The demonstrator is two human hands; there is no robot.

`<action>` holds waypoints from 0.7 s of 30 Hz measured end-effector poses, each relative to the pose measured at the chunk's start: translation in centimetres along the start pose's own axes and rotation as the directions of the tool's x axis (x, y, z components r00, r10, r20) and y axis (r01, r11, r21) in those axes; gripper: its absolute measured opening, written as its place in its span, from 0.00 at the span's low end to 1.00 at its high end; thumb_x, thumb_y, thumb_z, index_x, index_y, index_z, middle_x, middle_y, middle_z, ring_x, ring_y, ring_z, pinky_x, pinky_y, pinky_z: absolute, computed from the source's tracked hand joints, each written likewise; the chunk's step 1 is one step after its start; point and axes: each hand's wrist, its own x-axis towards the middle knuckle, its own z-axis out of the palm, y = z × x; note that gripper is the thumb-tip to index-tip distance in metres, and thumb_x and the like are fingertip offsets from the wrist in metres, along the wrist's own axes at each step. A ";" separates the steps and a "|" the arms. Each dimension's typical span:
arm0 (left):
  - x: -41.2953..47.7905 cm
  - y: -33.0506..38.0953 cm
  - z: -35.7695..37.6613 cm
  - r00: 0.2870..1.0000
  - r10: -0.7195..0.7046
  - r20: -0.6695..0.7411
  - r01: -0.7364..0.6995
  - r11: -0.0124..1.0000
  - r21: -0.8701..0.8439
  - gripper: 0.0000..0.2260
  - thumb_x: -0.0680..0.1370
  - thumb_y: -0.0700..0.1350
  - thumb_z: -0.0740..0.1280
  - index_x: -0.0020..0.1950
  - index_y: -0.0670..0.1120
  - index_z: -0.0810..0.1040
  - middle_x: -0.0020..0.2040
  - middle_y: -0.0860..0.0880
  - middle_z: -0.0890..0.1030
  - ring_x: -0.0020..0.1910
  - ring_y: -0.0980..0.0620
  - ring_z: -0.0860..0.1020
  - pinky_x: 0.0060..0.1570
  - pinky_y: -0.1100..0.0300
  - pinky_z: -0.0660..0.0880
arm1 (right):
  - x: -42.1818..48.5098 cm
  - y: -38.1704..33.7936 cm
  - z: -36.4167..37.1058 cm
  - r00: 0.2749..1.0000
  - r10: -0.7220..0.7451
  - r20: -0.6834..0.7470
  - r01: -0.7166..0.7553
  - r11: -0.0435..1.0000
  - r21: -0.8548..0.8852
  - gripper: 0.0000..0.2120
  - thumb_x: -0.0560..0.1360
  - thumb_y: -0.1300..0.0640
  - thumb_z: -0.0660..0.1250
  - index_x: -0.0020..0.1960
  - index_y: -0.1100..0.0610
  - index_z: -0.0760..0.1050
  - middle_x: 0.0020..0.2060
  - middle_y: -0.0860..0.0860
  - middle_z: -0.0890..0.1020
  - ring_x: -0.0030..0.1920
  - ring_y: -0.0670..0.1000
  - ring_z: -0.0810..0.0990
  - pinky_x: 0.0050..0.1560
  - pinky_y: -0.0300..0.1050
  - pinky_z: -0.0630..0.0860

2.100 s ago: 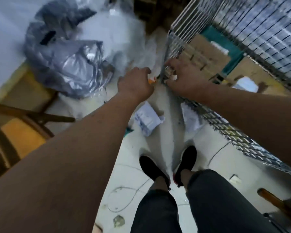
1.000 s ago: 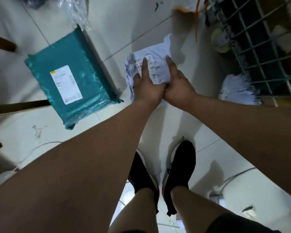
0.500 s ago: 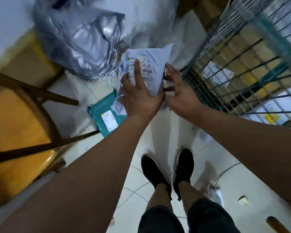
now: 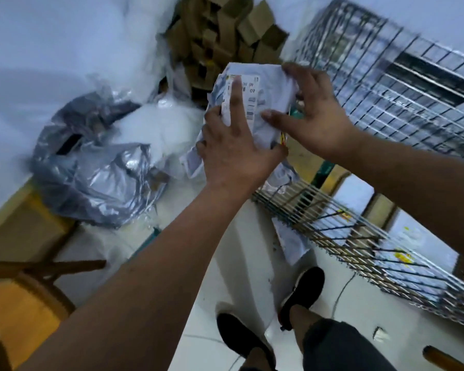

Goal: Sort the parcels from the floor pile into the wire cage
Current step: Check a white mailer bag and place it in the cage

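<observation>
Lifted higher, the parcel sits gripped by left hand and right hand; floppy, it may snag the wire cage.

Item: white parcel. I log it off the floor, now raised at 12 o'clock beside the wire cage corner.
Right hand: shifts from the parcel's lower edge to pinch its top corner at 1 o'clock.
Cardboard boxes: enter view at 12 o'clock.
</observation>
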 end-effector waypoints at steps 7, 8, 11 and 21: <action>4.2 9.1 10.8 0.966 0.169 0.194 -0.184 0.981 0.061 0.48 0.69 0.69 0.68 0.82 0.64 0.45 0.76 0.43 0.58 0.73 0.37 0.63 0.66 0.33 0.67 | 0.6 12.5 -5.9 0.982 0.181 -0.044 -0.178 0.982 0.070 0.48 0.70 0.39 0.77 0.81 0.49 0.58 0.72 0.58 0.65 0.73 0.58 0.66 0.72 0.57 0.70; 4.4 10.0 12.7 0.948 0.190 0.257 -0.202 0.979 0.019 0.46 0.70 0.70 0.68 0.81 0.66 0.46 0.76 0.43 0.57 0.74 0.37 0.62 0.68 0.35 0.66 | 0.4 14.8 -6.5 0.974 0.226 -0.032 -0.223 0.973 0.060 0.47 0.70 0.40 0.78 0.82 0.49 0.57 0.73 0.58 0.64 0.75 0.59 0.64 0.73 0.56 0.68; 5.9 11.3 18.2 0.857 0.201 0.476 -0.100 0.968 -0.228 0.38 0.73 0.65 0.73 0.78 0.69 0.57 0.76 0.46 0.59 0.75 0.45 0.62 0.70 0.47 0.69 | -0.2 21.1 -8.2 0.949 0.315 0.025 -0.316 0.948 0.034 0.48 0.73 0.46 0.78 0.83 0.50 0.53 0.76 0.60 0.58 0.77 0.59 0.59 0.74 0.50 0.65; 8.3 9.5 31.7 0.609 0.029 0.793 0.375 0.870 -0.320 0.31 0.82 0.42 0.68 0.81 0.60 0.60 0.64 0.50 0.74 0.56 0.52 0.80 0.48 0.56 0.82 | -3.7 34.0 -3.0 0.851 0.501 0.155 -0.508 0.861 0.005 0.52 0.71 0.45 0.78 0.83 0.57 0.51 0.78 0.60 0.57 0.78 0.62 0.55 0.76 0.53 0.60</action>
